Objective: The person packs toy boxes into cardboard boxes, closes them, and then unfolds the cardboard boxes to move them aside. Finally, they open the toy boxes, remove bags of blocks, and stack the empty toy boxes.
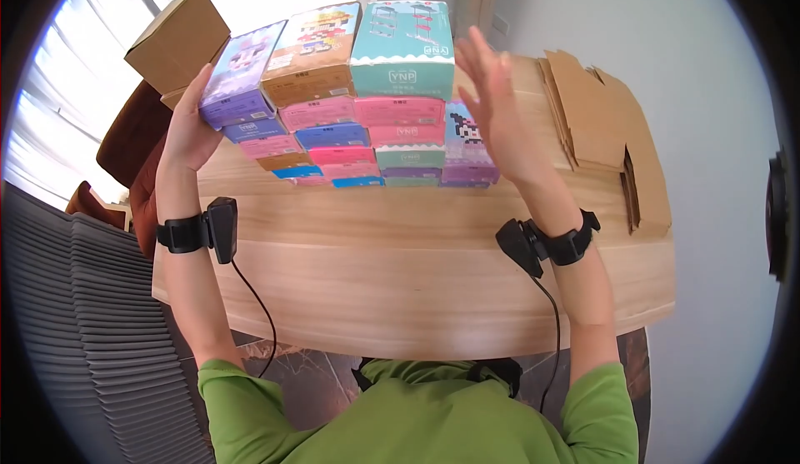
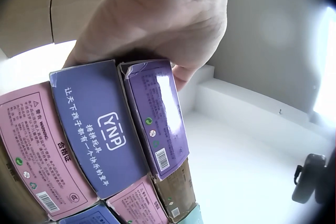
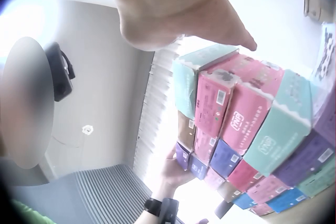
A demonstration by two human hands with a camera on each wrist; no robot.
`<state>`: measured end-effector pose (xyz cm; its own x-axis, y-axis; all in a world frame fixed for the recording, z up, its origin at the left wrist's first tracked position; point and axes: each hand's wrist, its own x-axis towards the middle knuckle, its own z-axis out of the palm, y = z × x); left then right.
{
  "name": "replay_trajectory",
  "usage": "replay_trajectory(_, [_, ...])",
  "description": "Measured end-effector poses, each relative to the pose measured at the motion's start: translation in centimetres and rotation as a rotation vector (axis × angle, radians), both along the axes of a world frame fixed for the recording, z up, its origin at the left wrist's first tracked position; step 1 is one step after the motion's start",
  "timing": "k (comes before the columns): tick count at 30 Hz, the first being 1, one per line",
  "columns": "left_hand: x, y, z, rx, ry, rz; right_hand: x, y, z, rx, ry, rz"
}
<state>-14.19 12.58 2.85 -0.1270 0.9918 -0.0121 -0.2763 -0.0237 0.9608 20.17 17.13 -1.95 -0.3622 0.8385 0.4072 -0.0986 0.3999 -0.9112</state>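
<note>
Stacked boxes [image 1: 319, 114] run crosswise at upper centre, left hand [image 1: 188, 137] outstretched against their left end, right hand [image 1: 497, 114] spread near their right.

Pale wood-grained table [image 1: 400, 276] beneath a stack of colourful boxes [image 1: 333, 112] and some flattened brown cardboard [image 1: 590, 118]

Wearing a green top [image 1: 400, 418] with short sleeves [image 1: 237, 410], and sporting black straps [image 1: 179, 236] round both wrists! Carrying a chunky, angular black camera [image 1: 222, 229] on each strap, too, and trailing thin, dark cables [image 1: 557, 322] from both!
</note>
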Motion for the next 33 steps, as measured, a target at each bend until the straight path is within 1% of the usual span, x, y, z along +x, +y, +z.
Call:
replay_trajectory(1, [-0.1, -0.1, 0.1, 0.002, -0.03, -0.025, 0.0, -0.2, 0.6, 0.025, -0.036, -0.037])
replay_trajectory(3, [-1.6, -0.3, -0.3, 0.049, 0.061, 0.187, 0.5, -1.5, 1.3, 0.073, -0.1, -0.108])
replay_trajectory(4, [-2.7, -0.4, -0.6, 0.071, 0.104, 0.297, 1.2, -2.1, 1.5, 0.064, -0.089, -0.119])
replay_trajectory(7, [-7.5, -0.1, -0.7, 0.111, 0.879, 0.491, 4.4, -3.7, 0.6, -0.005, -0.058, -0.137])
replay_trajectory(8, [-6.6, -0.7, 0.3, 0.144, 1.449, 0.668, 5.4, -4.0, -0.2, -0.049, -0.06, -0.141])
replay_trajectory(11, [-8.8, 1.6, 0.5, 0.194, 1.806, 0.805, 8.3, -4.7, -2.2, -0.253, -0.135, -0.069])
replay_trajectory(12, [-9.2, 2.4, 0.8, 0.256, 1.907, 0.845, 9.2, -4.7, -2.7, -0.268, -0.154, -0.088])
replay_trajectory(15, [-8.7, 4.8, 3.3, 0.212, 2.147, 0.935, 11.3, -4.4, -3.7, -0.306, -0.188, -0.145])
replay_trajectory(16, [-10.0, 6.1, 3.4, 0.252, 2.291, 0.966, 12.0, -4.4, -3.7, -0.314, -0.187, -0.164])
replay_trajectory(19, [-12.1, 9.4, 3.9, 0.234, 2.418, 0.977, 13.6, -4.3, -4.2, -0.347, -0.19, -0.204])
replay_trajectory(22, [-13.0, 11.7, 4.3, 0.148, 2.4, 0.918, 15.0, -4.2, -4.4, -0.398, -0.214, -0.222])
replay_trajectory(24, [-14.7, 13.1, 4.5, 0.092, 2.41, 0.86, 15.8, -4.6, -4.7, -0.41, -0.203, -0.228])
replay_trajectory(25, [-12.7, 12.7, 5.3, -0.112, 2.433, 0.848, 16.1, -4.6, -4.4, -0.403, -0.186, -0.232])
replay_trajectory(26, [-14.7, 13.2, 4.8, 0.029, 2.471, 0.822, 16.5, -4.8, -4.3, -0.403, -0.17, -0.242])
replay_trajectory(27, [-13.9, 13.4, 4.9, -0.053, 2.448, 0.869, 16.8, -5.0, -4.2, -0.414, -0.168, -0.259])
replay_trajectory(29, [-12.2, 13.0, 5.0, 0.129, 2.494, 0.865, 17.4, -5.0, -4.0, -0.425, -0.163, -0.288])
replay_trajectory(31, [-15.9, 14.2, 4.3, 0.027, 2.66, 0.878, 18.5, -5.0, -4.2, -0.49, -0.188, -0.305])
replay_trajectory(33, [-18.1, 15.1, 3.7, 0.093, 2.655, 0.917, 19.0, -5.1, -4.4, -0.512, -0.197, -0.308])
